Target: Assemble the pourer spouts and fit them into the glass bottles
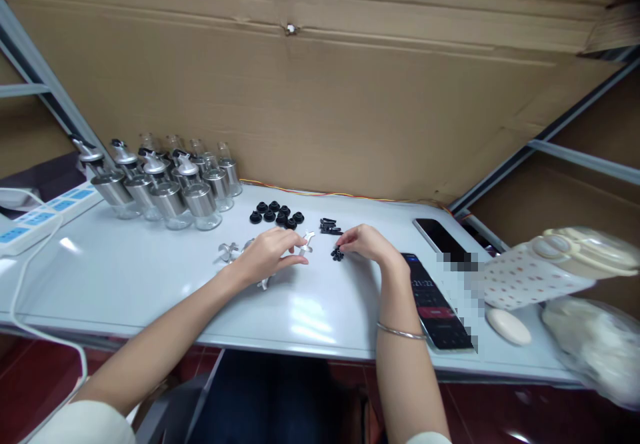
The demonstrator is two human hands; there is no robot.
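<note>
- Pale sleeves (pixel 80 424) are nearest, at the bottom edge; from them both bare forearms (pixel 185 321) reach over the white table (pixel 175 284). On the right wrist side there is a thin bangle (pixel 400 331).
- Left hand (pixel 273 252) is closed in a pinch: its thumb and fingers hold one silver piece (pixel 307 243), raised at the fingertips.
- More silver pieces (pixel 229 251) lie beside and partly under this hand.
- Right hand (pixel 367 241) has its fingers bent almost together, with the fingertips at a little heap of small black pieces (pixel 337 254). I cannot tell whether one of them is gripped.
- Just behind this heap are black sticks (pixel 329 227); to their left, black caps (pixel 269 216) make a loose group.
- At the left rear stand glass-and-metal bottles (pixel 199 199); the four front ones carry spouts.
- To the right of the right hand lie two phones (pixel 440 297), near a dotted tumbler (pixel 535 274).
</note>
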